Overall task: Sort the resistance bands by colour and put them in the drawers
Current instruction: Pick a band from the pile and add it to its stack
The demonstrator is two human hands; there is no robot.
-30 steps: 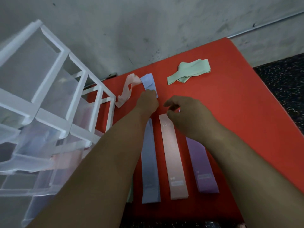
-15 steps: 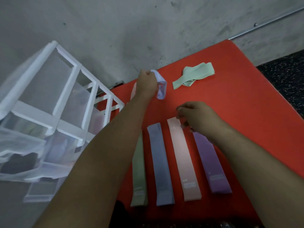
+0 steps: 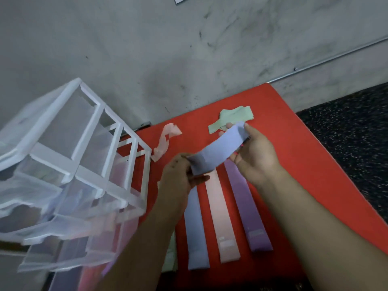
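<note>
1. Holding the light-blue band (image 3: 218,150) above the red mat (image 3: 315,164), both hands stretch it flat between them, its right end higher.
2. The left hand (image 3: 180,175) pinches the band's lower end, fingers curled round it.
3. The right hand (image 3: 254,156) grips the upper end, thumb on top and fingers beneath.
4. Below the hands, the flat blue band (image 3: 196,229), flat pink band (image 3: 222,217) and purple band (image 3: 245,206) lie side by side on the mat.
5. The flat green band (image 3: 170,255) lies left of these, mostly hidden by the left forearm.
6. Near the wall, the crumpled green band (image 3: 233,116) and twisted pink band (image 3: 165,141) lie apart.
7. The white drawer unit (image 3: 84,164) stands at the mat's left edge. Its translucent drawers are blurred, so their contents cannot be told.
</note>
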